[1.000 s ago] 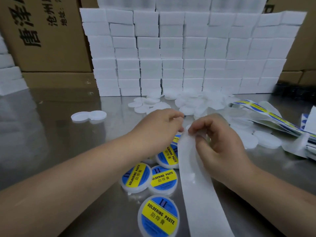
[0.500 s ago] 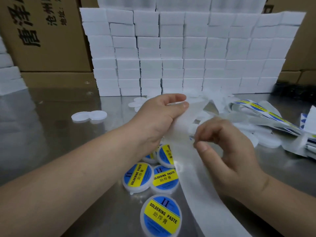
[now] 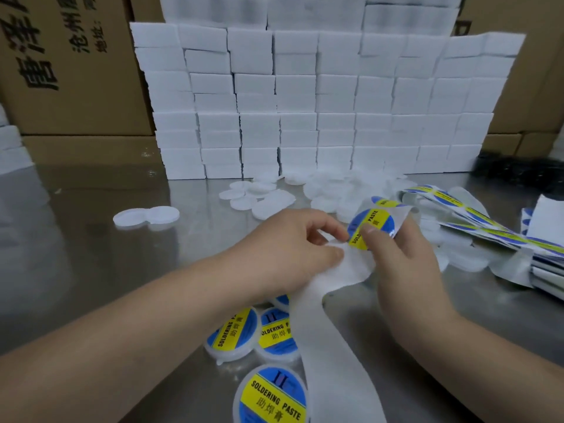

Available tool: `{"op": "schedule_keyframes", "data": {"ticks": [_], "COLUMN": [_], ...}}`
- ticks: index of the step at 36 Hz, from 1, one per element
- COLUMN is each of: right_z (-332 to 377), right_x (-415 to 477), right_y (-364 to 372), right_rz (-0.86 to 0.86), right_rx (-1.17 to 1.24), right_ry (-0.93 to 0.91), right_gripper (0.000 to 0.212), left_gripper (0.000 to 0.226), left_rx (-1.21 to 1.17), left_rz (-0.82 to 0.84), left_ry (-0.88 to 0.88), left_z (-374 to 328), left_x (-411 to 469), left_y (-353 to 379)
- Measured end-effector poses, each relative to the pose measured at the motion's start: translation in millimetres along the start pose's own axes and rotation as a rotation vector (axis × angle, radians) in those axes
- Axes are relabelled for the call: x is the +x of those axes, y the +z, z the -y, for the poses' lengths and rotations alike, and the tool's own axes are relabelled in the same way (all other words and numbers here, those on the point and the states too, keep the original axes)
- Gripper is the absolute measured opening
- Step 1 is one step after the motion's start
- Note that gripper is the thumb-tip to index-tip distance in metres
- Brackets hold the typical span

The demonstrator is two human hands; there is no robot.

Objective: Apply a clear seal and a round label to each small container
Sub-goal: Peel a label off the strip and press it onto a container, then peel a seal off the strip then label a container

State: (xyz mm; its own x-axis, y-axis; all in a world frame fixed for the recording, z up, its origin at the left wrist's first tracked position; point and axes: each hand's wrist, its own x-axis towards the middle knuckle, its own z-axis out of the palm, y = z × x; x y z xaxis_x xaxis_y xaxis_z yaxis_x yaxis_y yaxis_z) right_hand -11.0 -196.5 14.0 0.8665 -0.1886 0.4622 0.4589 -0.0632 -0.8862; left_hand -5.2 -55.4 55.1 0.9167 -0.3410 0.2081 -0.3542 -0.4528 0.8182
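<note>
Above the labelled containers (image 3: pixel 270 395), the left hand (image 3: pixel 293 248) pinched the backing strip (image 3: pixel 332 346), the right hand (image 3: pixel 406 270) holding a round label (image 3: pixel 377 222) in its grip.

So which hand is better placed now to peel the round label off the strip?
Probably the left hand: its fingertips pinch the backing strip right at the edge of the round label, while the right hand is occupied holding that strip up, thumb on the label.
</note>
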Motion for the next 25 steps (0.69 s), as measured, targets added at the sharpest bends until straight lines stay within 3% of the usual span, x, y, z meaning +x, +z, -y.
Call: {"op": "schedule_keyframes", "data": {"ticks": [6,10,16,22,25], "right_z": [-8,-12,-12,-14,-15], "right_x": [2,7,6,8,8], "right_y": [-1,-2,-1,-1,0], "right_rz": [0.059,0.048,0.071,0.055,0.082], "right_rx": [-0.095,-0.12,-0.19,-0.297,-0.302], "right_ry": [-0.028,0.004,-0.037,-0.104,-0.139], "right_gripper": [0.016,0.039,0.019,0.014,0.024], "left_gripper": [0.02,0.015,0.021,0.041,0.059], "left_rx": [0.202,0.336,0.409,0.705,0.865], "left_rz": [-0.021,-0.169,-0.398,-0.27,-0.127], "left_ry": [-0.022,-0.008,-0.099,-0.235,-0.231], "left_z": [4,3,31,81,99], "left_x": [2,11,55,110,130], "left_y": [-4,-25,-65,-73,-63]}}
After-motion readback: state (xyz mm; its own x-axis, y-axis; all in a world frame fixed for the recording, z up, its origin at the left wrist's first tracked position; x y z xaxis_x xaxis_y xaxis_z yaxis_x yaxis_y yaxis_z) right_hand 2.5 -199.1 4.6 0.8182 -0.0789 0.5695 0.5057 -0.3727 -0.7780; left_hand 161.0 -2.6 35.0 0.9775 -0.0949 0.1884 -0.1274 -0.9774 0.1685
